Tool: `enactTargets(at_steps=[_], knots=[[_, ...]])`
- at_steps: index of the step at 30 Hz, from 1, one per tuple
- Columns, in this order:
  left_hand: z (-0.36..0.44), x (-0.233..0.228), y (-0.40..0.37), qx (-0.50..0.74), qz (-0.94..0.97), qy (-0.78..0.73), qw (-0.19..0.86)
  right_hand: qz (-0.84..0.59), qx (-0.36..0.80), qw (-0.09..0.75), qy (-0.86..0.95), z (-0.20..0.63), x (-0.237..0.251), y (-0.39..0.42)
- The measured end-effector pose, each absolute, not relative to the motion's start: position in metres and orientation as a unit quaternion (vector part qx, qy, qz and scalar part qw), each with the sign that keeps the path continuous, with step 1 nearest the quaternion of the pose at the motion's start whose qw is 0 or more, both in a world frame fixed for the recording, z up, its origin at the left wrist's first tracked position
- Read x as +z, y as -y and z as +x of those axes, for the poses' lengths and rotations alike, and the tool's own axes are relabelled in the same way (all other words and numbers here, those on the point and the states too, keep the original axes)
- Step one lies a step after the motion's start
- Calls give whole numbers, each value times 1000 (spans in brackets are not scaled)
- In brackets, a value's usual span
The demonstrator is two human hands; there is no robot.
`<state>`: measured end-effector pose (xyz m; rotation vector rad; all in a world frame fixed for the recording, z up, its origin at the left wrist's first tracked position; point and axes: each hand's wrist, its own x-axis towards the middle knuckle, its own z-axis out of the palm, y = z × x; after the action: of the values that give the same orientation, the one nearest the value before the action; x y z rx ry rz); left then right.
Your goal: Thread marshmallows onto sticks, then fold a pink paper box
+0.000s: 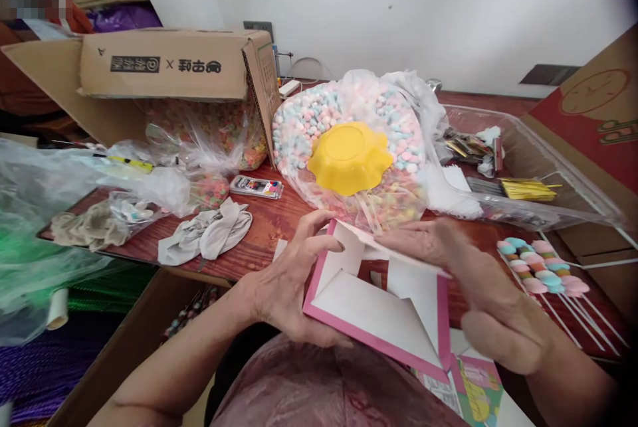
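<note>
Left hand (284, 287): grips the left edge of the pink carton (379, 294), thumb on its inner flap.
Pink carton: held over my lap, just before the worktop (264, 228) — white flaps partly folded, not closed.
Right hand (438, 244): fingers flat, pressing the top flap.
Candy skewers (541, 271): lying on the worktop, unpacked.

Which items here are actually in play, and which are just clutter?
In play:
- left hand holding the pink-edged carton
- right hand on its top flap

Lying about:
- yellow bowl on the candy bag
- marshmallow skewers
- grey gloves
- cardboard box
- gold twist ties
</note>
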<state>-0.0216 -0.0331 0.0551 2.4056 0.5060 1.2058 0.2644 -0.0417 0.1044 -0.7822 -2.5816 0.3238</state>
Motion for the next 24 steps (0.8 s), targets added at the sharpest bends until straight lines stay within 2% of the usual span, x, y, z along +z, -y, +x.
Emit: enactTargets(at_steps=[3, 7, 12, 15, 19, 22, 24], knots=[[-20, 55, 31, 442, 856, -170, 206, -211, 87, 182, 956, 253, 113, 43], [-19, 57, 31, 434, 864, -150, 207, -253, 108, 124, 953, 249, 125, 41], [-20, 62, 33, 389, 886, -160, 194, -297, 152, 197, 922, 261, 141, 42], [-19, 63, 33, 389, 884, -176, 190, -308, 92, 200, 926, 262, 132, 37], [-17, 62, 31, 399, 879, -172, 197, -241, -55, 204, 947, 251, 115, 26], [-15, 61, 30, 416, 872, -172, 193, -228, -132, 145, 954, 243, 121, 25], [-14, 59, 30, 427, 867, -172, 191, -229, -122, 103, 960, 242, 131, 28]])
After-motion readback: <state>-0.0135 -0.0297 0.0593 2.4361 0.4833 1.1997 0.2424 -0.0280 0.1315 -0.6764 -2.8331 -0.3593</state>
